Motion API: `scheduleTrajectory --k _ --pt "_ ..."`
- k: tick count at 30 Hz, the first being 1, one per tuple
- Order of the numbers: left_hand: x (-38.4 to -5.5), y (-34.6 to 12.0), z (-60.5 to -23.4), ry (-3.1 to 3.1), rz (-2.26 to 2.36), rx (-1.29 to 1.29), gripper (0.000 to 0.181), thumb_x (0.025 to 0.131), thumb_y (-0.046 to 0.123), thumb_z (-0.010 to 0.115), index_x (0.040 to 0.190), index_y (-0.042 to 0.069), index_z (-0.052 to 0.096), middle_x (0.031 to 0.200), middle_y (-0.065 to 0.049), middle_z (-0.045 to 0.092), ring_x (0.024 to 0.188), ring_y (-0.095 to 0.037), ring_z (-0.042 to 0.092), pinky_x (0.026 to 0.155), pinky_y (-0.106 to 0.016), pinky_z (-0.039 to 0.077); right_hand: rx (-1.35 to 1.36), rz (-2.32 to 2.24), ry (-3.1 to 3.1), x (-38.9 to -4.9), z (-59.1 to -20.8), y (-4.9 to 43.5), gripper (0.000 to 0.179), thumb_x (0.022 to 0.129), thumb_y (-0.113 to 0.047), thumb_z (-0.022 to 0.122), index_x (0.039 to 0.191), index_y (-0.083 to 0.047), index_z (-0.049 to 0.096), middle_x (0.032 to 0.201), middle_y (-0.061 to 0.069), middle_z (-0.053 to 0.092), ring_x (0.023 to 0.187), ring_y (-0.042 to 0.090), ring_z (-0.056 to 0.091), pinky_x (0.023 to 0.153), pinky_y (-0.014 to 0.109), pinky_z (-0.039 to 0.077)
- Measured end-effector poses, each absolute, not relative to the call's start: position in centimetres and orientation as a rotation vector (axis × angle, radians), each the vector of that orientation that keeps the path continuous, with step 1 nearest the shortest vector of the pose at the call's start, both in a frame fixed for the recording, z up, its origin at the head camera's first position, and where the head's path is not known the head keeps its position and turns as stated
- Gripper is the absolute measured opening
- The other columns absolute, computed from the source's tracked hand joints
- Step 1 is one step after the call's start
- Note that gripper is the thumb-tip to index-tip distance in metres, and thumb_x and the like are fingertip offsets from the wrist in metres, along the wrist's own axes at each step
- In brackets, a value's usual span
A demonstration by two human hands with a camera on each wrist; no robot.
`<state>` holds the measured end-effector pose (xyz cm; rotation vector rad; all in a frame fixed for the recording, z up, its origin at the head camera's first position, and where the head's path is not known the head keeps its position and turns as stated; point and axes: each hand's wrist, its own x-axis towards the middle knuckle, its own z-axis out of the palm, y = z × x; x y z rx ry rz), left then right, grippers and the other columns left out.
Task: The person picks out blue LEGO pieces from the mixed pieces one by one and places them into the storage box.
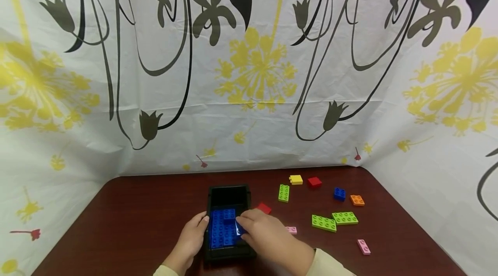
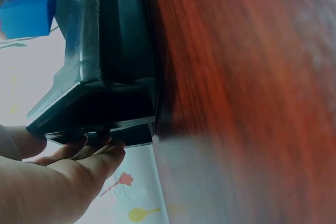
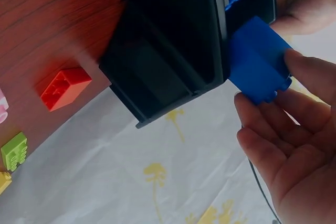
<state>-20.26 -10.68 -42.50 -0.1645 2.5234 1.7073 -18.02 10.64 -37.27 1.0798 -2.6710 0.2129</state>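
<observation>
My left hand (image 1: 190, 238) grips the left side of a black plastic bin (image 1: 207, 255), its thumb at the rim and fingers against the outer wall, as the left wrist view shows. Inside the bin, studded blue toy bricks (image 1: 218, 233) lie side by side, with another piece raised at their far right. At the bin's right rim my right hand (image 1: 268, 235) pinches a blue toy brick (image 3: 260, 59) between thumb and fingers. The right wrist view shows its studs turned toward the palm. In the head view my fingers cover much of that brick.
A red brick (image 1: 264, 208) lies just right of the bin, and a pink brick (image 1: 292, 230) is partly behind my right hand. Farther right on the dark wooden table (image 1: 155, 207) are several green, yellow, red, blue, orange and pink bricks. A patterned white cloth (image 1: 249, 138) hangs behind.
</observation>
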Motion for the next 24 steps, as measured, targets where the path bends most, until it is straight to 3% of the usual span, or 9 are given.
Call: scheduleTrajectory --k 24 --pt "-20.38 -10.82 -42.51 2.504 1.712 -0.171 0.051 0.106 0.028 0.038 0.143 -0.008 0.038 0.145 -0.031 0.038 0.132 -0.051 0.033 0.101 -0.065 0.035 1.137 -0.024 -2.742 -18.76 -37.95 9.7 0.031 0.084 -0.026 0.076 0.112 -0.013 0.072 0.107 -0.004 0.066 0.1 0.009 0.059 0.082 0.022 0.054"
